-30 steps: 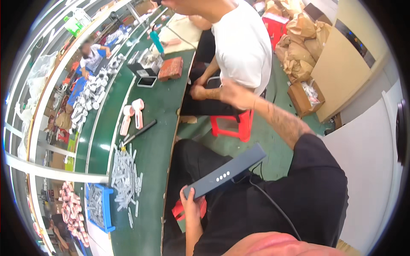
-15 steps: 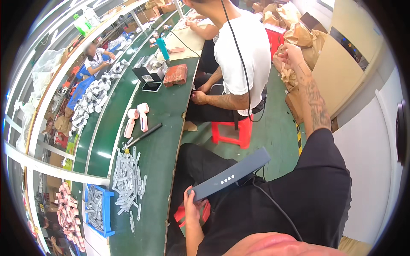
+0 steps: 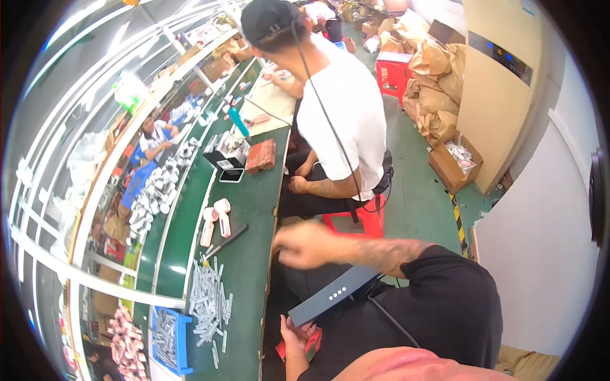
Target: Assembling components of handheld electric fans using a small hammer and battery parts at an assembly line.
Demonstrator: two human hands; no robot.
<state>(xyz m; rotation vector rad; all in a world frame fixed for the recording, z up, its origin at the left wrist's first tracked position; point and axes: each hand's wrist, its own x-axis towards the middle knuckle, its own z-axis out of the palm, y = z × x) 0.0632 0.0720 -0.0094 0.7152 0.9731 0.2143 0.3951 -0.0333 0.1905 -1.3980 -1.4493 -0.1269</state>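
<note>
My right hand (image 3: 308,244), smeared by motion, is over my lap beside the table edge. No object shows in it. My left hand (image 3: 293,340) is low, at the near end of a dark grey box (image 3: 333,293) with a row of white dots and a cable. The box hides part of that hand, and I cannot tell whether it grips anything. On the green table (image 3: 248,279), left of my hands, lie a pile of small grey strips (image 3: 208,295), a dark pen-like rod (image 3: 227,241) and two pink-and-white handheld devices (image 3: 222,217).
A blue bin (image 3: 184,343) of grey strips stands at the table's left. Farther up are a reddish block (image 3: 261,156) and a phone (image 3: 231,175). A co-worker in white (image 3: 343,108) sits ahead on a red stool (image 3: 368,219). An open carton (image 3: 456,166) stands on the floor.
My right hand has swung down and left, from raised at the far right to over my lap beside the table. The view has shifted, showing more of the co-worker and the carton.
</note>
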